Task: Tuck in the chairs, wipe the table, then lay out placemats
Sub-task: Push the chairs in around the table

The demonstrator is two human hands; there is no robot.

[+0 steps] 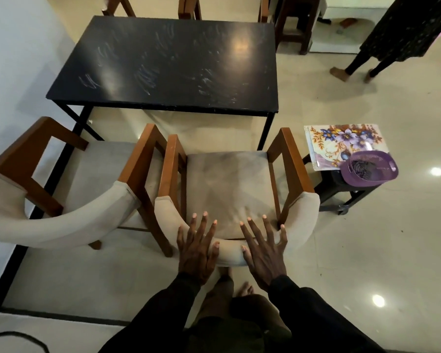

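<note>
Left hand (196, 250) and right hand (264, 253) – both flat, fingers straight and spread, gripping nothing – rest on the padded back of the chair (229, 189) at lower centre. The chair faces the table (168, 64), its arms just short of the near edge and its seat not under the top. A second chair (87, 179) stands just beside it at left, angled. The black table top, upper centre, shows pale streaks. Placemats (341, 143), floral, lie on a small stand (346, 200) at right, with a purple basket (367, 169) on their near corner.
</note>
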